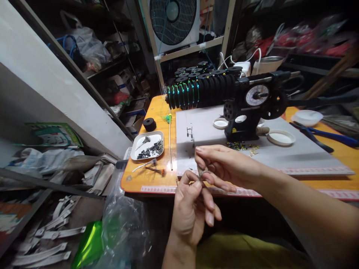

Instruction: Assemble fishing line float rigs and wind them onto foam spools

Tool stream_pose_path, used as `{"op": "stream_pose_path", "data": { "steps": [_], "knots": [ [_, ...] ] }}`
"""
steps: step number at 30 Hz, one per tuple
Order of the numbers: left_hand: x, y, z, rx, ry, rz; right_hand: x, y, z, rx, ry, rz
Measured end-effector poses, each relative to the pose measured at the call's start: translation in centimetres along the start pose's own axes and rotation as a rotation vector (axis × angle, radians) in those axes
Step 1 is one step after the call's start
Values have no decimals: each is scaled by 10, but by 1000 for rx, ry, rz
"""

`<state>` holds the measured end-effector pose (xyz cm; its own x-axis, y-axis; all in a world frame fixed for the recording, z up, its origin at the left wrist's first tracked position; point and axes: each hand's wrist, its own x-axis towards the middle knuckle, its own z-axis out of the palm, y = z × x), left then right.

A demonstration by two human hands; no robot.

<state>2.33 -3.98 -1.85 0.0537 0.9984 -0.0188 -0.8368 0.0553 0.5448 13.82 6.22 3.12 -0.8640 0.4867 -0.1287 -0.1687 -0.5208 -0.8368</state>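
Note:
Over the front edge of the work table my two hands meet. My left hand pinches thumb against forefinger, its other fingers loosely curled. Just above it, my right hand also has thumb and forefinger pressed together. Between the hands is a thin, dark, thread-like thing, too small to name. Close beyond my right fingertips, small dark metal pieces show against the pale board; whether any connects to my fingers I cannot tell. Behind stands a black winding device with a dial and discs bearing green thread.
A white tray of small black parts sits at left, near a black roll and a white stick. Tiny beads lie below the device. Blue-handled pliers and a shallow white lid are at right.

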Motion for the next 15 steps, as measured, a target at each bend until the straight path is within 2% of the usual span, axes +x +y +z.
{"op": "stream_pose_path", "data": {
  "steps": [9, 15],
  "knots": [
    [3, -8, -3, -29, 9, 18, 1, 2, -3, 21, 12, -4],
    [0, -5, 1, -37, -15, -36, 0, -1, -7, 4, 40, -3]
  ]
}}
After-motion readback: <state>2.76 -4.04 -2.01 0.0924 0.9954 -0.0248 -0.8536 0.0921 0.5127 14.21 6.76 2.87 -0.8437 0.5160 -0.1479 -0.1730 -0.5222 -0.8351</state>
